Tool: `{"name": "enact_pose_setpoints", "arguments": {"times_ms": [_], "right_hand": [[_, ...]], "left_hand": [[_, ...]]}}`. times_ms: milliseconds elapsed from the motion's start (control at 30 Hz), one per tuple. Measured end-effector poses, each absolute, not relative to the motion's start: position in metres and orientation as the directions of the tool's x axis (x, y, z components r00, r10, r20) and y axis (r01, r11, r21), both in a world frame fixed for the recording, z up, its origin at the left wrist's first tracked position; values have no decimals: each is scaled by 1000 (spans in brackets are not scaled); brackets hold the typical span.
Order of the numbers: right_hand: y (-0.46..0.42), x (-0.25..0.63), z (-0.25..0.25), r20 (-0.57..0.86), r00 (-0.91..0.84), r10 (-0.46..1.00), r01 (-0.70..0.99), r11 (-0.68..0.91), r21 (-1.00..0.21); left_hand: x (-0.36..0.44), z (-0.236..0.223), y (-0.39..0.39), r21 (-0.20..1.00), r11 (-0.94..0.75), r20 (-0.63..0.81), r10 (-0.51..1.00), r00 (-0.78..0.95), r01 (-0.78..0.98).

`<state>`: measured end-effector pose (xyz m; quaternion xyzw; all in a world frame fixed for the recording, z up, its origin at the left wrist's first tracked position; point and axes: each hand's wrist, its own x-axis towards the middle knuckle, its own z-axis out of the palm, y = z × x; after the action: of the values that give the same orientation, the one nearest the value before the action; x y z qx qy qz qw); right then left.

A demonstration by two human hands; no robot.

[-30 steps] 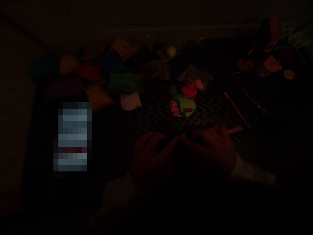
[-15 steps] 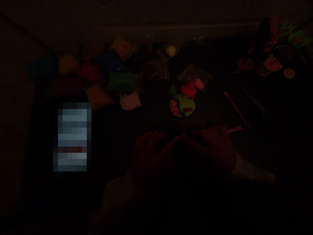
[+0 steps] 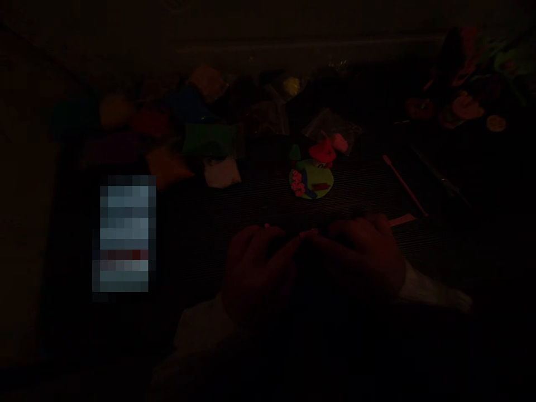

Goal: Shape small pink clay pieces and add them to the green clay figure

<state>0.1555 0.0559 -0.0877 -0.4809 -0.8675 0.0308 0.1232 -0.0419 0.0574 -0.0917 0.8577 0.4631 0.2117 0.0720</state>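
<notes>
The scene is very dark. My left hand (image 3: pixel 256 273) and my right hand (image 3: pixel 363 251) rest low over the dark table, fingers curled and tips almost meeting. Between the tips shows a small pink strip of modelling clay (image 3: pixel 309 232); its full shape is hidden. A tiny pink bit (image 3: pixel 267 225) lies by my left fingers. Just beyond my hands sits a round green clay base (image 3: pixel 324 178) bearing pink curls, a blue band and a brown piece. A red-capped clay mushroom (image 3: pixel 322 151) stands at its back edge. Beside my right hand is a flat pink strip (image 3: pixel 402 220).
Bags of coloured clay, including a green one (image 3: pixel 209 139) and a white one (image 3: pixel 221 172), lie at the back left. A blurred-out bright screen (image 3: pixel 124 237) is at left. A pink stick tool (image 3: pixel 405 186) lies right. Clay figures (image 3: pixel 467 106) stand at the far right.
The picture has grown slightly darker. Both hands keep nearly the same place, with only a slight shift of the fingertips around the pink strip.
</notes>
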Motion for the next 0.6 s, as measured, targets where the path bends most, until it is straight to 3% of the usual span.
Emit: {"name": "enact_pose_setpoints", "arguments": {"times_ms": [233, 600], "right_hand": [[58, 154, -87, 145, -525, 838, 832, 542, -118], [58, 155, -88, 186, -508, 841, 829, 536, -158]], "left_hand": [[-39, -93, 59, 303, -556, 283, 828, 484, 774], [-39, -91, 59, 296, -553, 252, 832, 495, 779]]}}
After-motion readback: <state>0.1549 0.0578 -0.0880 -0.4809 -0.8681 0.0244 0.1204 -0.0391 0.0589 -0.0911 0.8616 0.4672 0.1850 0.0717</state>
